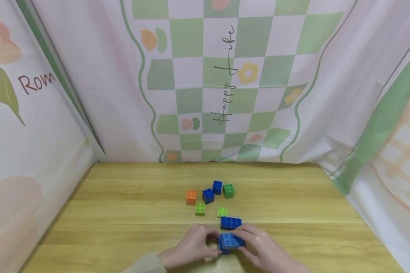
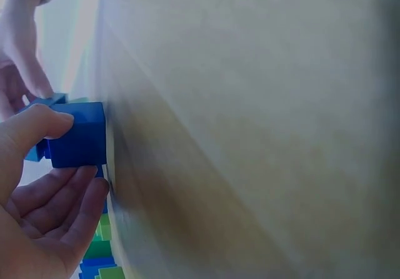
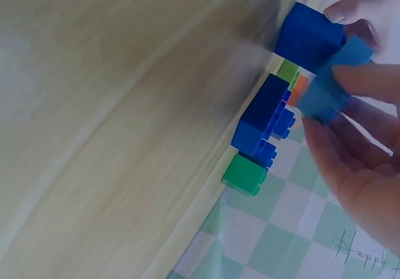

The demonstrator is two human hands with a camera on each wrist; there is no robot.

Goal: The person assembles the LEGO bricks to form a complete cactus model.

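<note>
My left hand (image 1: 195, 243) pinches a dark blue toy building brick (image 2: 82, 138) near the table's front, thumb on one side and fingers on the other. My right hand (image 1: 264, 248) grips a lighter blue brick (image 3: 331, 86) between thumb and fingers. This lighter brick sits over the dark one and looks slightly tilted in the right wrist view; whether their studs are pressed together I cannot tell. Just beyond both hands lies a long dark blue brick (image 1: 231, 223), studs up, close to the right fingertips.
Farther back on the wooden table (image 1: 130, 212) are an orange brick (image 1: 191, 197), two small blue bricks (image 1: 208, 195), a green brick (image 1: 228, 190) and two lime bricks (image 1: 200, 209). A checkered curtain (image 1: 222, 91) hangs behind the table, with printed cloth at both sides.
</note>
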